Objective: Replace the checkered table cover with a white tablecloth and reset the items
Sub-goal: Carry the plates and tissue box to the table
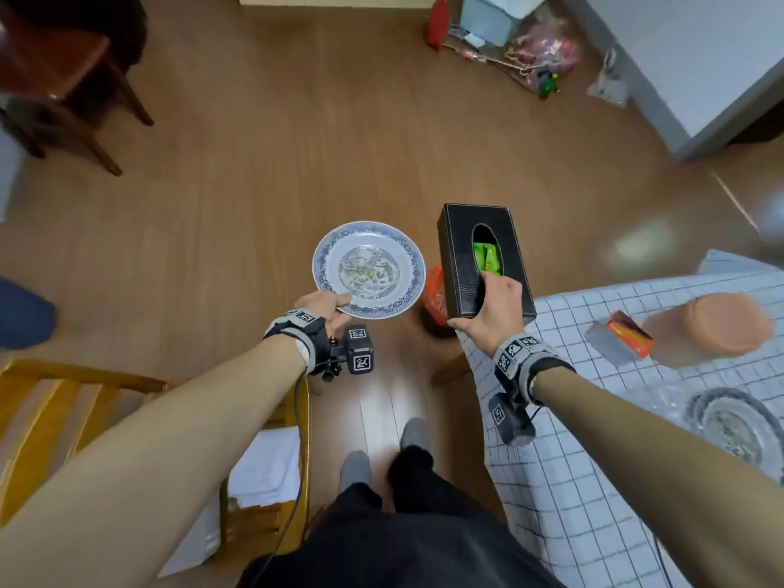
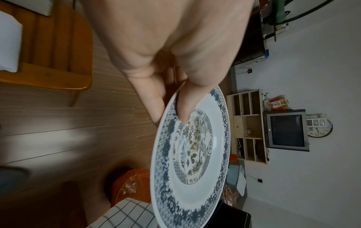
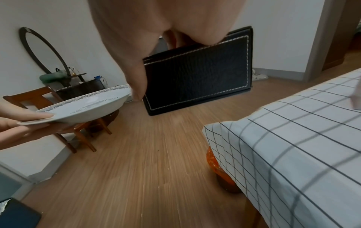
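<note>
Left hand (image 1: pixel 323 309) pinches the near rim of the blue-patterned plate (image 1: pixel 369 269), thumb on top, fingers under; plate sits mid-frame over the floor, off the worktop (image 1: pixel 594 418). Ceramic looks stiff, glazed-slick and breakable, so a rim pinch is likely marginal; a hold further under would be safer. Right hand (image 1: pixel 488 309) grips the near end of the black tissue box (image 1: pixel 483 261), right of centre and also airborne; probably light, rigid, textured, easy to hold. The checkered cover (image 1: pixel 572 481) lies on the worktop, lower right. Head view alone shows the green pack in the box slot and items left on the cover. Left wrist view shows the thumb's reach onto the plate; right wrist view shows the box's stitched side.
</note>
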`<state>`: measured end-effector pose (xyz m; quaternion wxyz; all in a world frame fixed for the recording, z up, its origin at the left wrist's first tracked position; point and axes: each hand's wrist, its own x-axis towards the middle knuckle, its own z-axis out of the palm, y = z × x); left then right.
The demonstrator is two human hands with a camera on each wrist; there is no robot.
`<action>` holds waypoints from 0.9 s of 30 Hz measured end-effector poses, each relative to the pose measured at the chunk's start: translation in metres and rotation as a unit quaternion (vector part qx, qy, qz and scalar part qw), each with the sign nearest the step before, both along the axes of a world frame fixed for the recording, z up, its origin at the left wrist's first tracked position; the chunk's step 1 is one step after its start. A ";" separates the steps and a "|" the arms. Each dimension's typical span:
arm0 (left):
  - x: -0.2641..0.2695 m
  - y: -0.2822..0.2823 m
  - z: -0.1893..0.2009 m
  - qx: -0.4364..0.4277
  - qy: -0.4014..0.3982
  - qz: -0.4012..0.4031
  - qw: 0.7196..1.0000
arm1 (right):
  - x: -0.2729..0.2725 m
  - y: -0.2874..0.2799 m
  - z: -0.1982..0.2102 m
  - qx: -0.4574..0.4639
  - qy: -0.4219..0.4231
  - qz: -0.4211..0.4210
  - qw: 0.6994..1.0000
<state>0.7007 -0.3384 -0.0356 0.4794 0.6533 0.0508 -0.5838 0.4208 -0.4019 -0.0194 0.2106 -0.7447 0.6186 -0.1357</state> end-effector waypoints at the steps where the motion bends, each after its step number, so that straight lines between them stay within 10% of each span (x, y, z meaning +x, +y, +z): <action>1: 0.007 -0.010 -0.002 -0.007 0.010 0.018 1.000 | 0.006 -0.012 -0.002 -0.003 0.004 0.007 1.000; 27: 0.244 -0.377 -0.030 0.023 -0.031 0.069 0.997 | 0.249 -0.437 -0.051 0.059 0.062 0.074 0.994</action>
